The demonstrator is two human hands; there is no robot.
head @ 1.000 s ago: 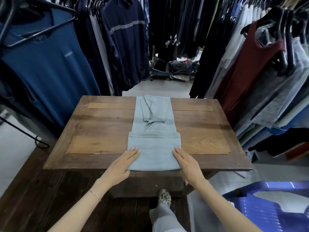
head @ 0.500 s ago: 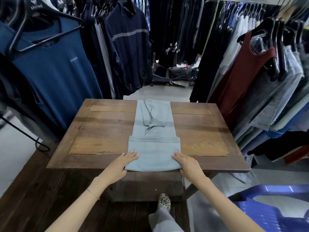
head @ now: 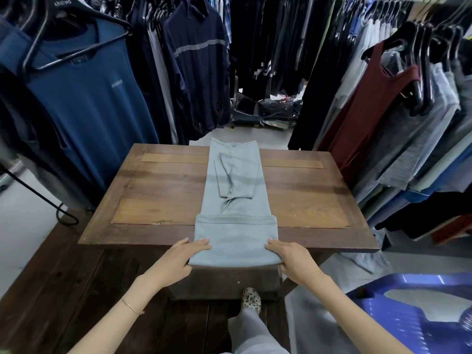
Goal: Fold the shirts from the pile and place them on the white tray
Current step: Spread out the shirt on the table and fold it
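Head view | left hand and right hand each clamped on a near corner of grey shirt on table | grip holds layers aligned, likely for next fold

1 head-worn wide-angle view, facing forward and down, near left hand, right hand, wooden table

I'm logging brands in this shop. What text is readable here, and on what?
"ARISTINO": white print on the black hanger at top left.
Chest print on the hanging blue T-shirt: too blurred to read.
Its neck label: too small to read.
The light blue shirt being folded: no text visible.
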